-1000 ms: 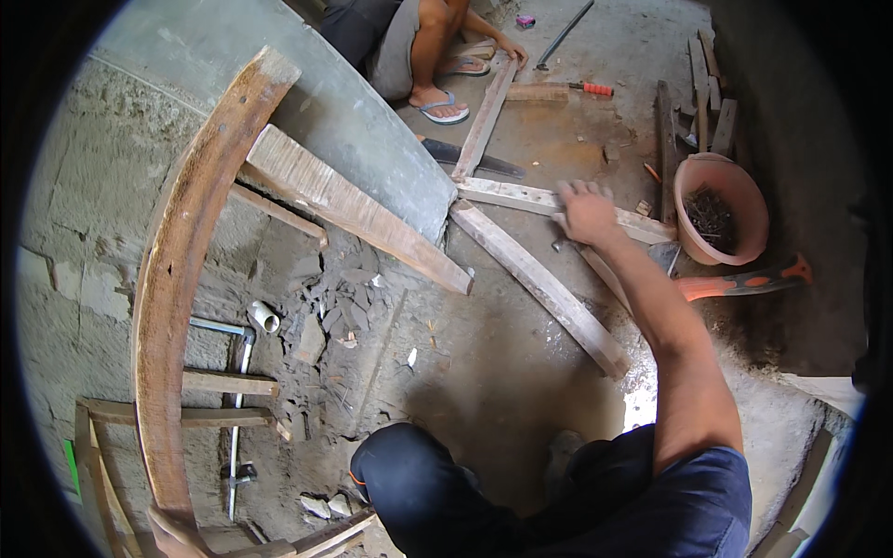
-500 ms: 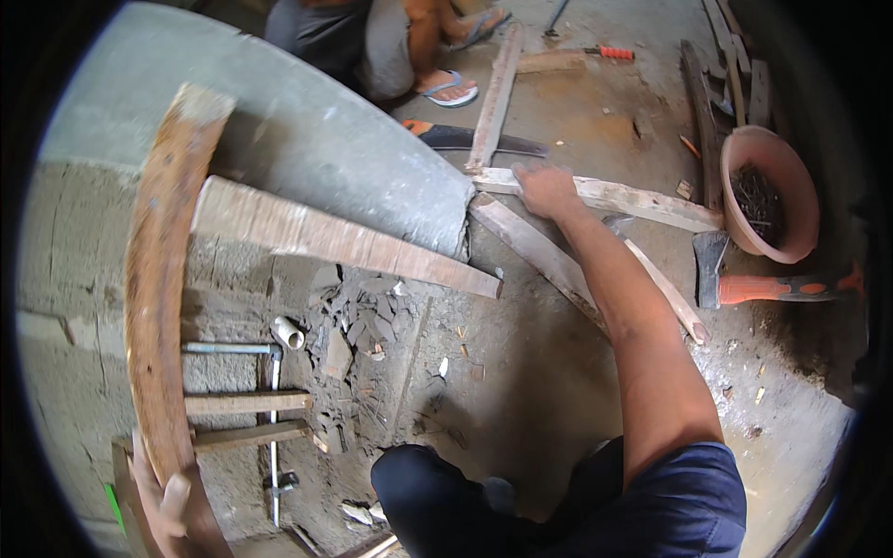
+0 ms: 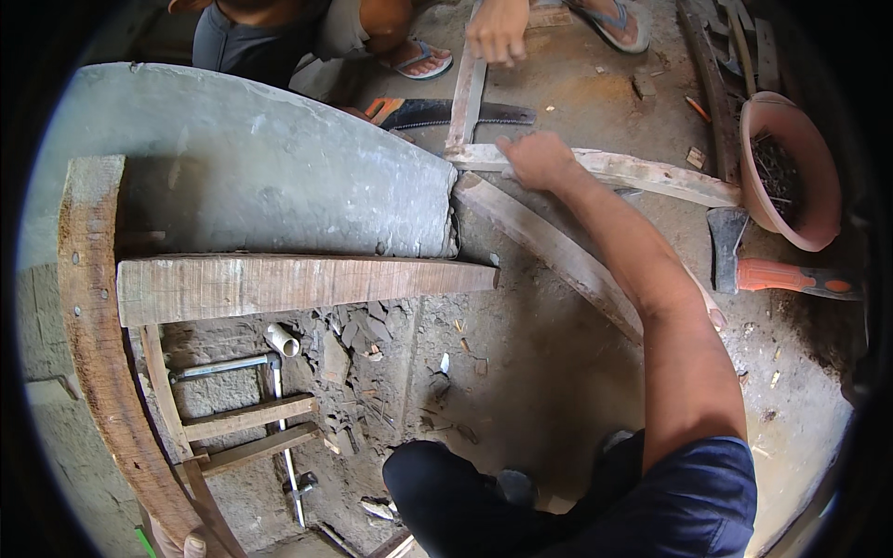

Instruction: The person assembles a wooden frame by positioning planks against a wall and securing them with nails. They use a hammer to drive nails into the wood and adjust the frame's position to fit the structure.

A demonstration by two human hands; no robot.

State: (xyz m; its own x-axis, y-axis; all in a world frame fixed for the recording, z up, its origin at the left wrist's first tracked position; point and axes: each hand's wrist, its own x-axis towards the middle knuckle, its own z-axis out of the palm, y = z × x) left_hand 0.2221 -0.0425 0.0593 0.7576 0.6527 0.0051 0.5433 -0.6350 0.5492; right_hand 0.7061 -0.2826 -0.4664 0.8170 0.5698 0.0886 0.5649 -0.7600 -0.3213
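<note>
My left hand (image 3: 171, 542), mostly cut off at the lower left, is closed round the near end of a long brown wooden plank (image 3: 86, 279). From that plank a wooden crosspiece (image 3: 298, 286) runs rightward, its narrow end below the edge of a grey slab. Farther off, my right hand (image 3: 539, 160) is closed on a pale wooden batten (image 3: 651, 174) lying on the floor. That batten meets a second batten (image 3: 468, 102) at its left end. Another wooden strip (image 3: 558, 251) slants toward me beneath my right forearm.
A handsaw (image 3: 428, 113) lies beyond the grey slab (image 3: 307, 167). Another person's hand (image 3: 498, 33) hangs over the far batten. At right are an orange-handled hatchet (image 3: 726, 249) and a pink tub (image 3: 758, 177) of small dark pieces. Pipes (image 3: 278, 400) and rubble (image 3: 349, 349) lie at left.
The plank in my left hand has swung left and toward me, its crosspiece turning nearly level. The other person's hand has come in at the top. My right hand stays on the batten.
</note>
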